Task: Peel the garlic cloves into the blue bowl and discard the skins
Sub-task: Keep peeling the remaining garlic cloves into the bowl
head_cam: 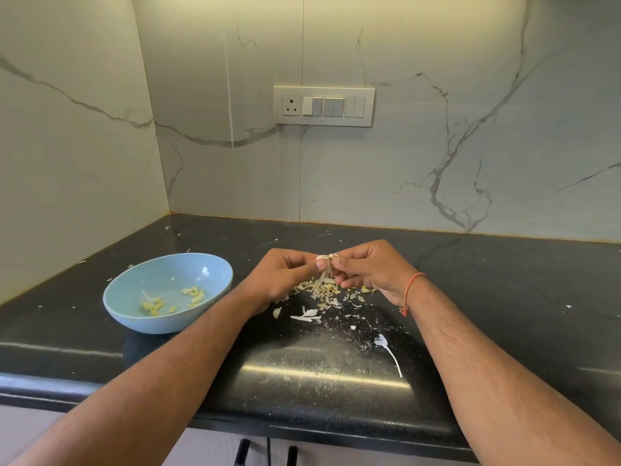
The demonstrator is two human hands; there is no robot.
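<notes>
Soft overhead light, glare on the countertop point(322, 371), wide-angle bending at edges.

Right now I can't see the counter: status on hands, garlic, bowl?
Left hand and right hand pinching one papery garlic clove. Round blue bowl holds peeled cloves. Loose skins litter black counter; nothing blocking.

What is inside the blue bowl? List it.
The blue bowl holds two small clusters of peeled garlic cloves, pale yellow, lying on its bottom, plus a thin whitish sliver. Its near wall hides the closest part of the inside.
</notes>
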